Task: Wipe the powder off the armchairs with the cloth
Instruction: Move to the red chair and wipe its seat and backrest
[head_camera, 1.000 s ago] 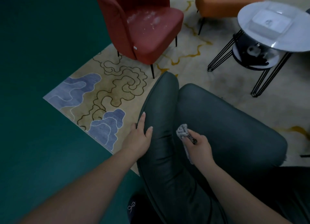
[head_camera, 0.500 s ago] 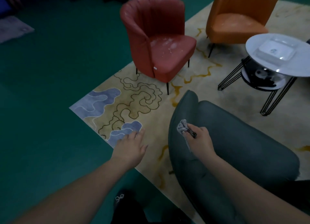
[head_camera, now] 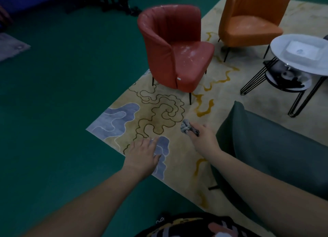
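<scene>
Overhead, the right hand [head_camera: 205,139] pinches the crumpled cloth [head_camera: 188,128] above the rug [head_camera: 177,165], beside the green armchair [head_camera: 276,148]; the left hand [head_camera: 142,153] hovers spread near the rug's corner. Powder dusts the red armchair [head_camera: 177,48].

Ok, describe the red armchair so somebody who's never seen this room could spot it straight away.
Start at the patterned rug on the green floor. Three armchairs stand on it; the red armchair is nearest the rug's left edge, left of the orange armchair. Unlike the dark green armchair, its seat is flecked with white powder, and it is the only red one.
</scene>
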The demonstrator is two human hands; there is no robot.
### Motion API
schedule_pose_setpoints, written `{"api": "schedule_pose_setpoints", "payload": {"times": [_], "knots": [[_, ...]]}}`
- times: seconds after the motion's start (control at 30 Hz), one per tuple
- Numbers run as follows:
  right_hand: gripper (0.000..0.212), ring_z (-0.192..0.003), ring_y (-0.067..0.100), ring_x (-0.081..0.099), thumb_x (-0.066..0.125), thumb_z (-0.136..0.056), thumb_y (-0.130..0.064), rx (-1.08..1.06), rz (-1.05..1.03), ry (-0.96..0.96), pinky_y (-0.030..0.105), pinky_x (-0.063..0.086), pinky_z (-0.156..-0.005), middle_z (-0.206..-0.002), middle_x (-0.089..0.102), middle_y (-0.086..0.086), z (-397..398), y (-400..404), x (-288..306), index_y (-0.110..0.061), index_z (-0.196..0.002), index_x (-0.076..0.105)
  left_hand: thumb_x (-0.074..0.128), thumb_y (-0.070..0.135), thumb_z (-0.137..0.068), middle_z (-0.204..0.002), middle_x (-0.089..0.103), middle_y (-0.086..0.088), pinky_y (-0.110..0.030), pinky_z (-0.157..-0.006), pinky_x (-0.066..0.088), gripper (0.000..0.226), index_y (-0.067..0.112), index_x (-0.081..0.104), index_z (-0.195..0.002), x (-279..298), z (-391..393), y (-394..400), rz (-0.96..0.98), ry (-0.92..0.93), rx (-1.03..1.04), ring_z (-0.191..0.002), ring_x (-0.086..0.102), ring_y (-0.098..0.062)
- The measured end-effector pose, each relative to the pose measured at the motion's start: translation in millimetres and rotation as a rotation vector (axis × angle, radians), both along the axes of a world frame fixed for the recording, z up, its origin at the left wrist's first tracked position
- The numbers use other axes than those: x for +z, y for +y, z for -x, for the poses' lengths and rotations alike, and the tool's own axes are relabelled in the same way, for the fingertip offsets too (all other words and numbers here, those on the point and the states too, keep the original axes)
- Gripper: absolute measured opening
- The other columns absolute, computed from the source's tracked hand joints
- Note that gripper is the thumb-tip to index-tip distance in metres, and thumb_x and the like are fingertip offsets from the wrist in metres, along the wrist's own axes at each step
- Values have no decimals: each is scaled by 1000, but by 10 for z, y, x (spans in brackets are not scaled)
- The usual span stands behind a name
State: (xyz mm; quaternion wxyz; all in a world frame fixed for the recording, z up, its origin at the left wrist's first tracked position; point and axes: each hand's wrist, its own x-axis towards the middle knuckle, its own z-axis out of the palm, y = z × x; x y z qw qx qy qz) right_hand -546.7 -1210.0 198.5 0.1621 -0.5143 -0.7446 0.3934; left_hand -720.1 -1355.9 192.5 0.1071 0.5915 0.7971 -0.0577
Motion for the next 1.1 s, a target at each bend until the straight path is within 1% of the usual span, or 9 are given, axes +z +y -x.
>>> {"api": "schedule_pose_setpoints", "payload": {"times": [0.17,0.23,0.37,0.47,0.53,0.73,1.0,1.07,1.1], "knots": [[39,-90,10,51,55,-96,-32,-77,14,18,21,38,-80,-111,46,0,218,136,-5,-28,-134,53,23,52,-99,-158,19,0,-42,-116,11,64,24,5,-154,-50,417,167,29,1,-7,-145,14,-22],[40,-87,7,49,56,-96,-30,-103,23,8,20,37,-80,-113,45,0,309,290,-13,-26,-135,53,23,53,-99,-158,20,0,-42,-117,11,65,23,6,-154,-77,541,342,42,10,-16,-145,15,-22],[41,-84,5,49,57,-96,-31,-134,44,22,24,43,-83,-112,43,-1,539,729,-58,-25,-136,52,25,52,-99,-158,19,-1,-43,-117,12,65,22,6,-154,-129,756,848,50,0,-28,-144,16,-21],[42,-84,6,51,57,-95,-32,-146,66,33,34,50,-91,-111,42,-3,692,1165,-118,-26,-136,52,24,52,-99,-159,16,-1,-43,-117,13,65,21,7,-154,-141,908,1322,63,-22,-44,-145,15,-22],[42,-87,7,50,57,-94,-33,-137,60,17,31,46,-93,-114,42,-1,784,1512,-152,-25,-136,52,25,51,-99,-160,14,-1,-44,-117,15,64,21,10,-153,-127,1012,1643,72,-7,-63,-145,16,-23],[37,-84,4,44,59,-93,-33,-130,6,-7,22,34,-84,-109,44,1,929,2258,-186,-25,-129,59,26,51,-99,-160,12,0,-43,-118,13,63,23,11,-153,-66,1257,2376,95,-19,-70,-146,14,-21],[39,-85,8,41,58,-94,-35,-197,35,-69,22,31,-80,-101,40,-1,1062,2980,-258,-24,-132,57,28,52,-98,-160,16,-1,-43,-117,16,64,23,12,-153,-120,1563,3250,125,-51,-133,-145,16,-21],[34,-87,9,41,57,-94,-33,-230,32,-76,22,31,-77,-100,42,0,1093,3169,-250,-25,-127,60,28,52,-98,-159,18,0,-43,-117,17,64,23,12,-153,-141,1657,3536,128,-60,-155,-145,16,-21],[28,-87,11,42,58,-94,-33,-246,24,-66,23,31,-74,-98,43,2,1109,3275,-248,-27,-121,63,28,52,-98,-159,19,0,-43,-117,17,64,24,12,-153,-150,1710,3688,129,-62,-170,-145,17,-21]]}}
